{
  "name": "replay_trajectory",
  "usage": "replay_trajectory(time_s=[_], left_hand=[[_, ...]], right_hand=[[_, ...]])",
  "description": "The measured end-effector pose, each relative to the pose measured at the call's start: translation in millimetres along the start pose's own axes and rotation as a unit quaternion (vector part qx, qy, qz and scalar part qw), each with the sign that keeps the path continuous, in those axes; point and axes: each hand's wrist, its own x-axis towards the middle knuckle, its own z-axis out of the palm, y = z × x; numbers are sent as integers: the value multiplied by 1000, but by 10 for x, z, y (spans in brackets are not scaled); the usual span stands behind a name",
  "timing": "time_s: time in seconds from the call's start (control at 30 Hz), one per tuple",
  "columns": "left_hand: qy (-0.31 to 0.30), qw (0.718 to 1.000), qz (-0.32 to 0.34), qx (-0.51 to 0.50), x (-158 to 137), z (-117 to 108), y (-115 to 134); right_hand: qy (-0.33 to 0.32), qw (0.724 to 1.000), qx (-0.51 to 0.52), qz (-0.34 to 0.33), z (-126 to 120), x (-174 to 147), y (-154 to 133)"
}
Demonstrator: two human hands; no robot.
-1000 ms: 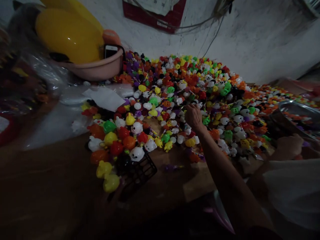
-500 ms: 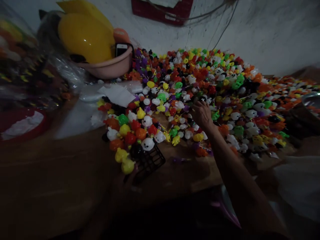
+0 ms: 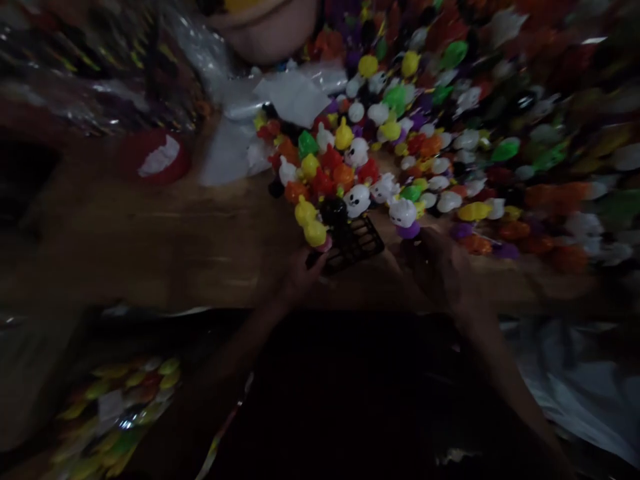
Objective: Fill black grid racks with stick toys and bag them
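Observation:
A black grid rack (image 3: pixel 367 241) sits on the table, its rear part filled with small plastic toys with animal heads in white, red, orange, green, yellow and black. My left hand (image 3: pixel 300 272) is closed at the rack's near left corner, just below a yellow toy (image 3: pixel 315 233); its fingers are partly lost in the dark. To the right of the rack, my right hand (image 3: pixel 443 263) grips a toy with a white animal head and purple base (image 3: pixel 403 217), held upright. Blur and shadow hide that hand's fingertips.
A large heap of similar toys (image 3: pixel 505 150) spreads across the back and right. Behind the rack lie white sheets (image 3: pixel 295 99) and clear plastic. A red dish (image 3: pixel 175 167) with white material stands left, a pink basin (image 3: pixel 270 30) behind. Packed toys (image 3: pixel 120 417) lie at lower left.
My right hand has come back from the heap toward the rack, now with a white-and-purple toy in it. My left hand stays at the rack's corner. The view has tilted down and left.

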Motion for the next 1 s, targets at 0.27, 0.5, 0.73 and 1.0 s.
replay_trajectory(time_s=[0.27,0.5,0.73,1.0], left_hand=[[8,1000,12,2,2,-60,83],[16,998,37,46,24,-42,83],[11,999,31,19,50,8,-2],[1,999,52,7,47,-27,49]], right_hand=[[61,968,241,32,624,-4,-257],[45,950,308,34,814,84,-386],[79,959,265,54,905,23,-340],[83,961,264,11,993,13,-348]])
